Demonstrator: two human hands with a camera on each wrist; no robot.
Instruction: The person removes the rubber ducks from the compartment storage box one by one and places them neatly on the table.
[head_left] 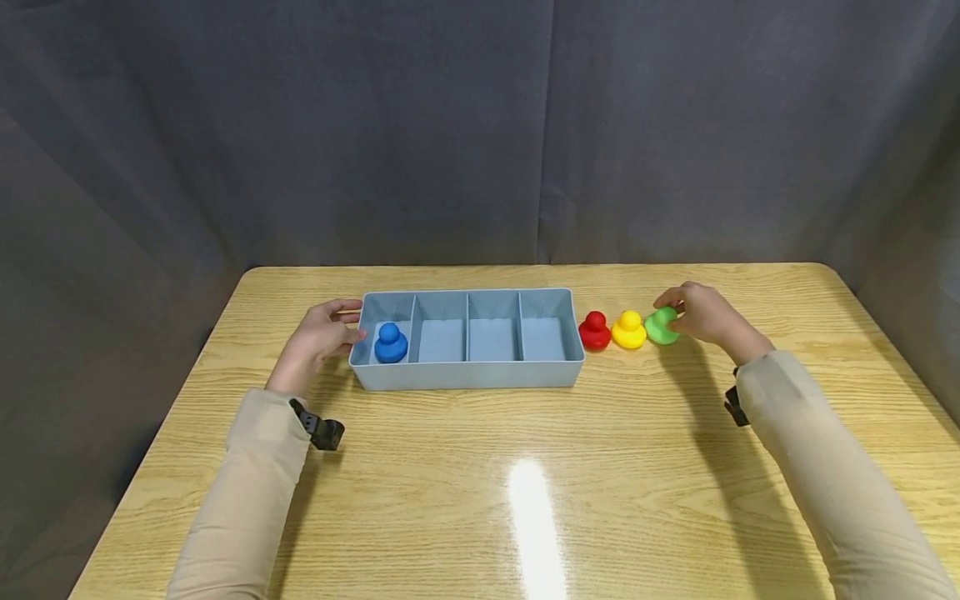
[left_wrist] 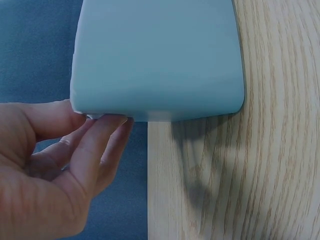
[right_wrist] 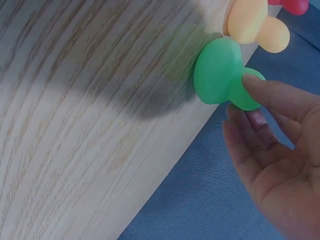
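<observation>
Green duck (head_left: 662,326) sat on the wooden table (head_left: 525,467), at the right end of a row of three, just right of the yellow duck (head_left: 628,331). Right hand (head_left: 701,315) was on it: in the right wrist view the thumb tip (right_wrist: 255,81) pressed the green duck's (right_wrist: 220,75) head, while the other fingers (right_wrist: 245,145) were loosely curved just beside it, contact not clear. Looked like a light pinch, not a full wrap.

Yellow duck touched or nearly touched the red duck (head_left: 595,331) on its left. Red duck stood just beside the right end of the grey-blue tray (head_left: 465,379).

Tray had four compartments; blue duck (head_left: 390,343) stood upright in the leftmost one.

Left hand (head_left: 318,340) was at the tray's left end. In the left wrist view, its fingertips (left_wrist: 107,125) touched the tray's (left_wrist: 160,60) end wall, fingers gently bent, not wrapped round it.
</observation>
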